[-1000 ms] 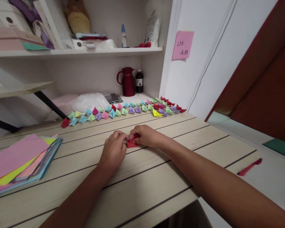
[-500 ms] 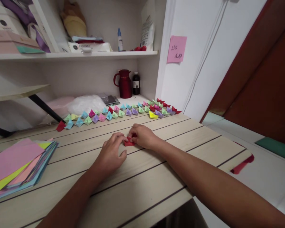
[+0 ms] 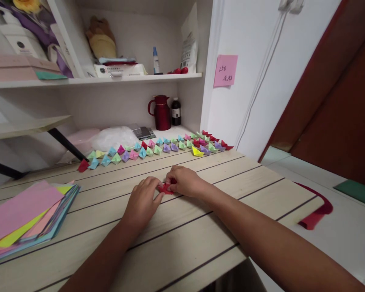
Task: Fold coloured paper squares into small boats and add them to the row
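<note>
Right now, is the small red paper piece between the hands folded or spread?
Folded: the small red paper piece shows angular, creased facets. The right hand covers part.

The left hand (image 3: 142,198) has spread its thumb.

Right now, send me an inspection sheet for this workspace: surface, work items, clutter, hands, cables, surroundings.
Surface: pale tabletop with dark lines across it.
Work items: small piece of red paper between the hands; folded paper boats in rows along the back; coloured sheets stacked at the left.
Clutter: red jug and dark bottle behind the boats.
Hands: right hand pinches the red paper; left hand has fingers at its other side, grip unclear.
Cables: white cable down the wall, away from the hands.
Surroundings: loaded shelf above; pink note on the wall.
</note>
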Available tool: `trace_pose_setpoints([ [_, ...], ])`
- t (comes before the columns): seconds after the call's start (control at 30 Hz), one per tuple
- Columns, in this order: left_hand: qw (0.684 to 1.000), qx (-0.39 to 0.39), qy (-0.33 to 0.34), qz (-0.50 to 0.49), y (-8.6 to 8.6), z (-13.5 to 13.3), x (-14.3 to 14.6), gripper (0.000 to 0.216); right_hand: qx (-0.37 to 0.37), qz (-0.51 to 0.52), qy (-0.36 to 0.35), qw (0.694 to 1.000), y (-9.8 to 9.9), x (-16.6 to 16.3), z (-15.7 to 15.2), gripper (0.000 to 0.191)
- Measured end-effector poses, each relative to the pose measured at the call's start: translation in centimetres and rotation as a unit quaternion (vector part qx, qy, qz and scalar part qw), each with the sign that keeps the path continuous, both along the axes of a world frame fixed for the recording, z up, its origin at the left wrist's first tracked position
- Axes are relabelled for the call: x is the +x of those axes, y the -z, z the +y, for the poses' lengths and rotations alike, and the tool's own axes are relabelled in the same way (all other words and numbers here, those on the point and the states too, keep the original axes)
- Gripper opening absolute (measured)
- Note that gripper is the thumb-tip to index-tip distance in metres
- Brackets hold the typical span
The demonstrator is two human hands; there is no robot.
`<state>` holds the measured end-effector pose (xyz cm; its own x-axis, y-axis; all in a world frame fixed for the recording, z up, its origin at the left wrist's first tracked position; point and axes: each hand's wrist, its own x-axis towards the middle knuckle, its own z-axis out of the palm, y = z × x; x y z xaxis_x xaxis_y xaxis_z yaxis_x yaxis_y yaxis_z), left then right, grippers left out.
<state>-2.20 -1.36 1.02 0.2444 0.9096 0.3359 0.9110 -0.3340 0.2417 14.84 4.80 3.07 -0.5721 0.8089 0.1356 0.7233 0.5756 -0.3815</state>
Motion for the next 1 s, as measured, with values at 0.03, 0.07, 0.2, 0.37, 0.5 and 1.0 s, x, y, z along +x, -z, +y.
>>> trace_pose_setpoints([
  [0.03, 1.0, -0.002, -0.001, -0.004, 0.0, 0.0, 0.0, 0.011, 0.007, -0.006, -0.008, 1.0, -0.1, 0.1, -0.1, 0.012],
  [0.07, 1.0, -0.003, -0.003, -0.008, 0.1, 0.0, -0.1, 0.012, 0.017, -0.014, -0.016, 1.0, -0.2, 0.1, -0.1, 0.012],
  [0.2, 1.0, -0.001, 0.02, -0.021, 0.4, 0.2, -0.2, 0.012, 0.078, -0.048, -0.056, 0.994, -0.4, 0.1, -0.3, 0.007],
  [0.37, 0.998, 0.004, 0.06, -0.018, 0.3, 0.4, -0.2, 0.016, 0.139, -0.07, -0.102, 0.983, -0.7, 0.0, -0.6, 0.011],
  [0.5, 0.998, -0.005, 0.063, 0.0, 0.0, 0.3, -0.2, 0.017, 0.169, -0.111, -0.109, 0.973, -0.8, -0.4, -1.2, 0.017],
  [1.0, 0.997, 0.0, 0.064, 0.039, -0.1, 0.0, 0.1, 0.023, 0.045, -0.106, -0.046, 0.992, -0.9, -0.3, 0.4, 0.009],
])
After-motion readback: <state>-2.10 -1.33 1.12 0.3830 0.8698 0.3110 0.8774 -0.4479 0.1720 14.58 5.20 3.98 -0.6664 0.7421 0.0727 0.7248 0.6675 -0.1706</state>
